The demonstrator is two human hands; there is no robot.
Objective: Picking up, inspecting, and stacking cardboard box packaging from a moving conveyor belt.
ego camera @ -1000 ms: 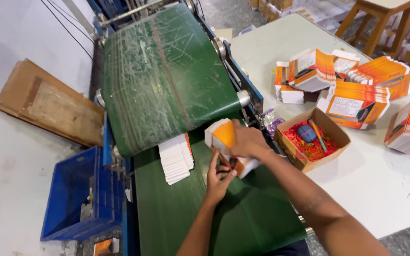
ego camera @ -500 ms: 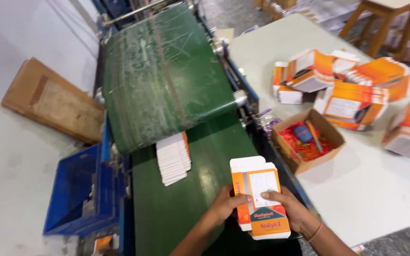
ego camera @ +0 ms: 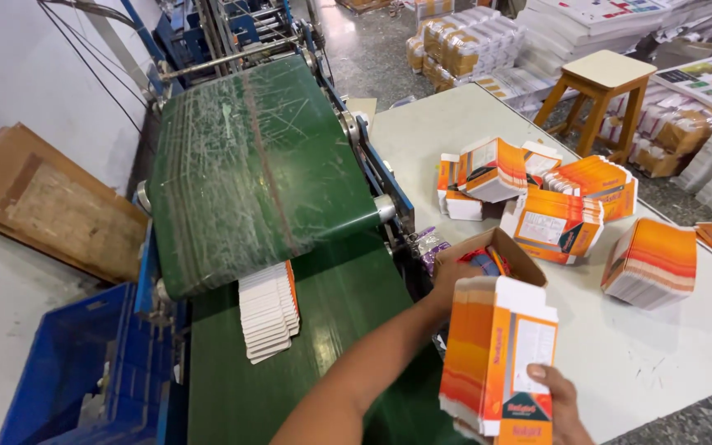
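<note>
The right hand [ego camera: 555, 404] sits at the near edge, cut off by the frame, fingers [ego camera: 539, 372] wrapped on a stack of flat orange-and-white cartons [ego camera: 496, 354] held upright over the near end of the green conveyor belt [ego camera: 257, 165]. The left hand [ego camera: 452, 276] is mostly hidden behind that stack; it reaches toward the small open cardboard box [ego camera: 500, 247], and whether its fingers are clenched or slack I cannot tell. In the box, only a glimpse of red and blue things, too covered to make out. On the lower belt, left of the arms, lies a fanned row of white flat cartons [ego camera: 269, 309]. Right of the belt, the pale table [ego camera: 644, 346] carries bundles of orange cartons [ego camera: 562, 214], several leaning. A blue plastic crate [ego camera: 67, 371] sits near left, its contents unclear. Far right stands a wooden stool [ego camera: 599, 86], with wrapped packs and printed sheets stacked on the concrete floor beyond.
</note>
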